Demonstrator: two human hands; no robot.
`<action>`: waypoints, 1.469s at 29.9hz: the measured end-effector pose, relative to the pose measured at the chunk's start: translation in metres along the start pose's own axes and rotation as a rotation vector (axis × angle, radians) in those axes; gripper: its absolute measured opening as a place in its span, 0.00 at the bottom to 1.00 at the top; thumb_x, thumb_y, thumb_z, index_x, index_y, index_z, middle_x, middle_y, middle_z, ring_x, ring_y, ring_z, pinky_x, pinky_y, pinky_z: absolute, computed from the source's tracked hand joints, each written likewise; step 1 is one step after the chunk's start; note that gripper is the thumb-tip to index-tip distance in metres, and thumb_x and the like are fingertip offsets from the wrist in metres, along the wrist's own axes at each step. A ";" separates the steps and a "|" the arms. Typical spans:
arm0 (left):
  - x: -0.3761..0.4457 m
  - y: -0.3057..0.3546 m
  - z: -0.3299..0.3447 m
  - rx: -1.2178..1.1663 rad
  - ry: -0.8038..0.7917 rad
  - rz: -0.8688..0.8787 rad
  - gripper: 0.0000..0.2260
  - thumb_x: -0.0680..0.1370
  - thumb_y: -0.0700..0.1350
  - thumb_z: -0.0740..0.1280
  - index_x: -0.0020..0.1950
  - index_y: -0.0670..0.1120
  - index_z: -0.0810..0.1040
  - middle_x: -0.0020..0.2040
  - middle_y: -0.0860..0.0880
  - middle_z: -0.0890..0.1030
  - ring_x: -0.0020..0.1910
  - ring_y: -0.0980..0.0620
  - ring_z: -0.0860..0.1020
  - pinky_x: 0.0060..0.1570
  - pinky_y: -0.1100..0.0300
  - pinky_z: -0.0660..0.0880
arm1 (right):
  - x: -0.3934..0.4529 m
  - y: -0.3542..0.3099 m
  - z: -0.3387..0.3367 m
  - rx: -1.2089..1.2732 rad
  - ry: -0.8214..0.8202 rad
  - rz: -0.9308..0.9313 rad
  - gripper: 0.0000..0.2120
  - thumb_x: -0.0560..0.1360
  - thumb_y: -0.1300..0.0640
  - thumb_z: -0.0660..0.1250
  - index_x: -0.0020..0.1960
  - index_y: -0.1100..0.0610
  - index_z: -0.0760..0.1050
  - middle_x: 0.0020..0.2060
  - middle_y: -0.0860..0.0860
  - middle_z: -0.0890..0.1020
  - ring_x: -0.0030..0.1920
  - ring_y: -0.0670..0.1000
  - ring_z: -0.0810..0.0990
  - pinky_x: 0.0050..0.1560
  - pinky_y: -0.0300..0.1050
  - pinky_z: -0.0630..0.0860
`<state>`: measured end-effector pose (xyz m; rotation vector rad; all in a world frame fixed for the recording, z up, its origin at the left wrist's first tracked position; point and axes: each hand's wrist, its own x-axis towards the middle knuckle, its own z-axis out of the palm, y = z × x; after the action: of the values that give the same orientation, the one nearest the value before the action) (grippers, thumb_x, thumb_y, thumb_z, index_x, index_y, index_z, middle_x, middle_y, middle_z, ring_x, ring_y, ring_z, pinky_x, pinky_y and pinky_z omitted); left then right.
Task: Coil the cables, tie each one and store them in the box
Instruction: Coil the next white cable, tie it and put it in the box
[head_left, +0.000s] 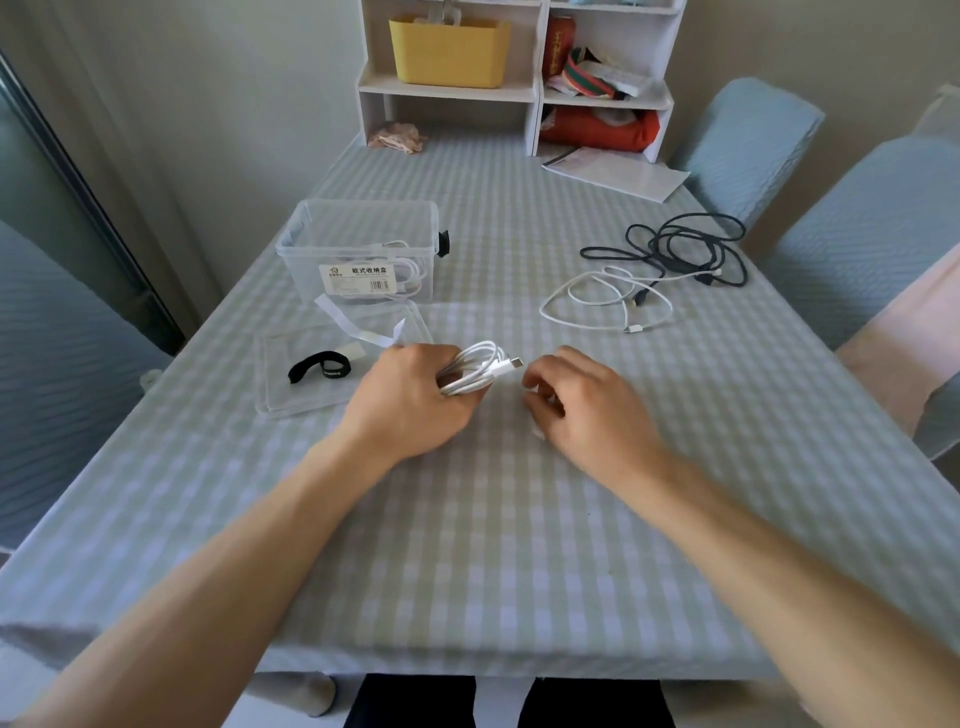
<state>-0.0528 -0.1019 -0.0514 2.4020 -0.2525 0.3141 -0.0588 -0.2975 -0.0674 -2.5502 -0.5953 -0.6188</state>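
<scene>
My left hand grips a coiled white cable at the table's middle; its plug sticks out to the right. My right hand hovers just right of the plug with fingers curled, and something small and white shows under it; what it is I cannot tell. A clear plastic box stands behind, with a coiled white cable inside. Its clear lid lies in front of it, holding a black strap and a white strap. A loose white cable and a dark cable lie at the right.
A white shelf unit with a yellow basket stands at the table's far end. Papers lie before it. Blue-covered chairs stand along the right side. The checked tablecloth covers the table.
</scene>
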 end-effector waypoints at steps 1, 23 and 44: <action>0.000 0.001 0.000 0.026 0.000 -0.003 0.21 0.75 0.52 0.69 0.30 0.45 0.64 0.24 0.50 0.67 0.28 0.49 0.67 0.28 0.58 0.63 | 0.000 0.002 -0.001 -0.014 -0.015 -0.050 0.02 0.73 0.59 0.69 0.44 0.57 0.79 0.41 0.50 0.79 0.42 0.54 0.80 0.35 0.51 0.78; 0.014 0.052 0.023 0.780 -0.249 0.252 0.06 0.78 0.50 0.61 0.50 0.50 0.69 0.47 0.48 0.80 0.48 0.43 0.80 0.38 0.55 0.67 | -0.013 0.032 -0.014 0.194 -0.225 -0.098 0.27 0.78 0.38 0.58 0.60 0.60 0.78 0.41 0.49 0.81 0.50 0.51 0.78 0.49 0.52 0.77; -0.005 -0.018 0.008 0.078 -0.158 0.663 0.10 0.79 0.49 0.67 0.57 0.49 0.85 0.59 0.46 0.83 0.56 0.51 0.82 0.52 0.54 0.80 | -0.014 0.035 -0.024 0.200 -0.258 -0.125 0.23 0.76 0.43 0.64 0.66 0.54 0.78 0.54 0.45 0.84 0.56 0.46 0.78 0.55 0.46 0.77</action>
<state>-0.0512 -0.0929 -0.0699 2.3562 -1.1329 0.4332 -0.0600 -0.3417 -0.0661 -2.4325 -0.8643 -0.2556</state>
